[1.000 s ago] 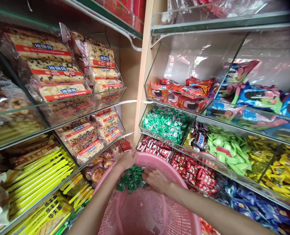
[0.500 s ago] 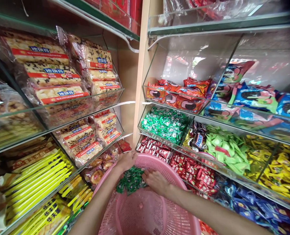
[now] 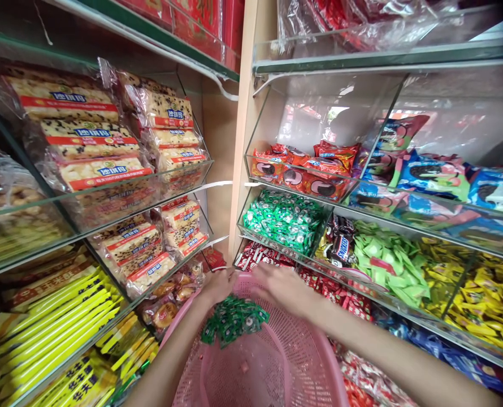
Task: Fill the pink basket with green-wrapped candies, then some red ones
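Observation:
A pink plastic basket [image 3: 302, 362] with mesh sides fills the lower middle of the view. At its far left rim is my left hand [image 3: 218, 286], fingers closed over the edge. My right hand [image 3: 286, 289] hovers over the far right part of the basket, blurred by motion, its thumb and fingers apart with nothing seen between them. Between and below both hands, a heap of small green-wrapped candies [image 3: 234, 321] lies against the basket's far inner side. A single small pinkish piece [image 3: 244, 366] rests on the basket's bottom.
Behind the basket, a glass bin holds more green candies [image 3: 283, 220]. Red-and-white packets [image 3: 264, 257] sit below it. Snickers bars [image 3: 342, 246], light green packets [image 3: 389, 263] and yellow packets [image 3: 486, 299] line the right shelves. Wrapped pastry bars [image 3: 103, 169] and yellow packs [image 3: 60, 316] stand left.
My right hand has lifted off the green candies and moved up toward the far rim. The candy heap is more exposed and spreads further right. My left hand remains at the rim.

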`<action>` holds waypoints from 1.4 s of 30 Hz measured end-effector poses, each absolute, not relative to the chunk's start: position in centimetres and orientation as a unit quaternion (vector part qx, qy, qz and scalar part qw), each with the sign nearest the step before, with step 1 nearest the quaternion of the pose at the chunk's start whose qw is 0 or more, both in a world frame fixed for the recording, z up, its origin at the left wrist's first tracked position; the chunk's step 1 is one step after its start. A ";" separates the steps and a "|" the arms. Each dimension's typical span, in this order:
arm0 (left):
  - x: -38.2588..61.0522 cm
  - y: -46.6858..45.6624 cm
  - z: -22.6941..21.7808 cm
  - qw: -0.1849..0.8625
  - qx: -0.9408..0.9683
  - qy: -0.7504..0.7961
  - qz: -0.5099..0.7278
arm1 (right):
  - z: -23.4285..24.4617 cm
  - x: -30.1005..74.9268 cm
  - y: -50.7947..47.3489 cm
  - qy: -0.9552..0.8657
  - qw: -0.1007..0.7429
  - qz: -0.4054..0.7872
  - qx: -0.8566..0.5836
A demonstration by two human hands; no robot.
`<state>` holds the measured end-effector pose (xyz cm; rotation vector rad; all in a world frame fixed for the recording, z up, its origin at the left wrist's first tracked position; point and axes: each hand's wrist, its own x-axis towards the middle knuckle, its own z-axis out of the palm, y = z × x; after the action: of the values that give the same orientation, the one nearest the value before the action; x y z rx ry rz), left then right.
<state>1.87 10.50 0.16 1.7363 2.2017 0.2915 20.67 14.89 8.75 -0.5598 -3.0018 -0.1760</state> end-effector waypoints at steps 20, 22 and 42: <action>1.9 10.2 0.4 0.156 0.611 0.769 0.108 | 15.4 22.2 24.7 -0.908 -0.086 -0.232 -0.338; 1.9 10.3 0.4 0.159 0.607 0.771 0.111 | 15.6 22.2 24.9 -0.912 -0.086 -0.219 -0.336; 1.9 10.3 1.2 0.162 0.593 0.782 0.098 | 14.7 21.4 25.3 -0.909 -0.033 -0.207 -0.359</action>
<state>1.90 10.30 1.17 1.6938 2.2329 0.2800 21.44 25.31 14.65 -1.1520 -2.9179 -0.6650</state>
